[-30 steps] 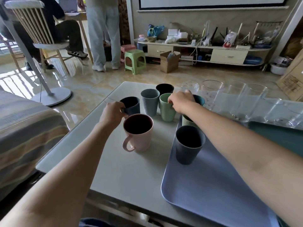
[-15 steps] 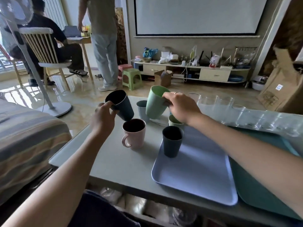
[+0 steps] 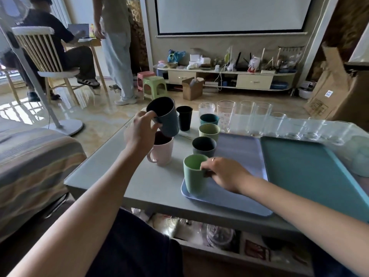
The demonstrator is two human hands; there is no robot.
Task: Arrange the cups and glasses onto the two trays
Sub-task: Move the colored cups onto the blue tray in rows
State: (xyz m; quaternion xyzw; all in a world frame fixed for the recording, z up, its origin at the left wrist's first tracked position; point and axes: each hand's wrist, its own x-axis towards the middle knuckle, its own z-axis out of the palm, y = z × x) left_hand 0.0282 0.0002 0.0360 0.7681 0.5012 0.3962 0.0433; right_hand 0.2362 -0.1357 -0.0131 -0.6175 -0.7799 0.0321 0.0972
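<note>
My left hand [image 3: 140, 132] holds a dark blue mug [image 3: 166, 118] tilted in the air above a pink mug [image 3: 162, 150] on the table. My right hand [image 3: 225, 173] grips the handle of a green mug [image 3: 192, 175] that stands on the near left corner of the lavender tray [image 3: 237, 156]. A dark ribbed cup [image 3: 203, 146] and a pale green ribbed cup [image 3: 208, 131] stand along the tray's left side, with a teal cup [image 3: 209, 119] behind them. A black cup [image 3: 184, 117] stands on the table. The teal tray [image 3: 311, 172] lies to the right.
Several clear glasses [image 3: 259, 118] stand in a row along the far edge of the table [image 3: 111, 172]. A striped sofa [image 3: 30, 166] is on my left. Two people, a chair [image 3: 44, 56], a fan stand and stools are on the floor beyond.
My right hand carried the green mug down and toward me onto the lavender tray's near corner. My left hand kept the dark blue mug raised, now above the pink mug.
</note>
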